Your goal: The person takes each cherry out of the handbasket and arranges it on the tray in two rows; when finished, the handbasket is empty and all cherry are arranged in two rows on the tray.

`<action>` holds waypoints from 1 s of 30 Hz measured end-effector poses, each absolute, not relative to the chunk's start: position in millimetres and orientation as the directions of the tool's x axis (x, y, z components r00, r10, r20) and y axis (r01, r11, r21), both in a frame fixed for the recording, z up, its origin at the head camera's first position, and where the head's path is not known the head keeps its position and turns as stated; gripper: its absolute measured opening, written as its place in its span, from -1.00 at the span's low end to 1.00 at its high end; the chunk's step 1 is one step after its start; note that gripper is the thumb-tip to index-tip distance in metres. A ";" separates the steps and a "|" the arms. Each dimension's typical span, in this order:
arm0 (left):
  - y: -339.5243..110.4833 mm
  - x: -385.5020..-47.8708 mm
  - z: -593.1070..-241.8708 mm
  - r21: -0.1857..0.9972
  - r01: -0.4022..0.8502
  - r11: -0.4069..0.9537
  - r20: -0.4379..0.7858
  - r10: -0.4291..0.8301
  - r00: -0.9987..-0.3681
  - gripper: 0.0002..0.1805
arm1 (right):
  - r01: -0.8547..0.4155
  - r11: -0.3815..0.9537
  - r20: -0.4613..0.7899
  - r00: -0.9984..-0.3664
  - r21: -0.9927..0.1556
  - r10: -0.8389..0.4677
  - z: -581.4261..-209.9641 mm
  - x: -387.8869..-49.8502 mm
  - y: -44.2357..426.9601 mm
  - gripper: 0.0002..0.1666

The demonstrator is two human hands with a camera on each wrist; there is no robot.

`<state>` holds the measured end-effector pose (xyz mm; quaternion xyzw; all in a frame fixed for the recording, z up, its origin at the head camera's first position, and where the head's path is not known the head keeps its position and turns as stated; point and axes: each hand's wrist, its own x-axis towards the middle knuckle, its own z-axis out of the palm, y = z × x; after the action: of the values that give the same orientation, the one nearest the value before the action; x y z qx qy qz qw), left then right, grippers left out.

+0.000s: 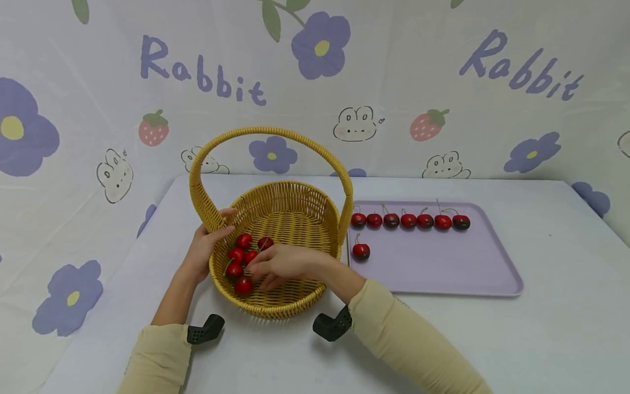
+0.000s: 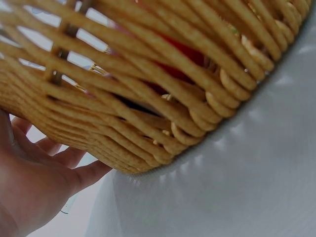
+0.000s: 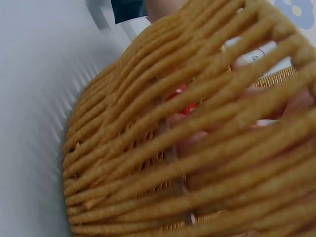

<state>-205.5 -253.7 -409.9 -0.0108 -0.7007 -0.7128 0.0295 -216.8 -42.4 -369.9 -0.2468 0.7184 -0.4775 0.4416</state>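
Note:
A yellow woven basket [image 1: 290, 312] with a tall arched handle stands on the table, holding several dark red cherries [image 1: 243, 285] on its left side. My left hand [image 1: 200, 249] grips the basket's left side at the foot of the handle, thumb over the rim; in the left wrist view that hand [image 2: 44, 182] has its fingers against the weave. Inside the basket, my right hand [image 1: 283, 264] reaches leftward, fingertips beside the cherries and thumb apart from the fingers. No cherry shows between them. Through the weave, the right wrist view gives only a blurred, partial look at this hand.
Right of the basket lies a lilac tray [image 1: 433, 273]. A row of several cherries [image 1: 408, 221] runs along its far edge, with a single cherry [image 1: 361, 251] below the row's left end. A patterned cloth [image 1: 295, 109] hangs behind the white table [image 1: 556, 262].

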 end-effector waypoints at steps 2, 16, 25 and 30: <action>-253.7 -205.2 -410.1 0.998 0.053 -0.021 0.053 -0.027 -0.998 -0.50 | 0.060 0.413 -0.391 -0.469 -0.909 -0.792 -371.0 -215.6 -44.3 -0.59; -253.0 -204.7 -409.0 0.999 0.047 -0.022 0.046 -0.028 -0.999 -0.51 | -0.006 0.449 -0.395 -0.465 -0.894 -0.793 -370.7 -208.5 -53.2 -0.65; -253.6 -204.6 -408.8 0.998 0.051 -0.026 0.050 -0.033 -0.998 -0.53 | -0.010 0.438 -0.390 -0.436 -0.899 -0.811 -368.2 -206.8 -53.6 -0.63; -253.3 -204.9 -408.8 0.998 0.053 -0.028 0.052 -0.034 -0.998 -0.54 | -0.032 0.428 -0.376 -0.422 -0.903 -0.825 -368.5 -207.0 -55.5 -0.60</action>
<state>-204.9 -253.3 -408.8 -0.0068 -0.6965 -0.7169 0.0306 -207.0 -55.5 -368.5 -0.2986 0.7170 -0.4438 0.4469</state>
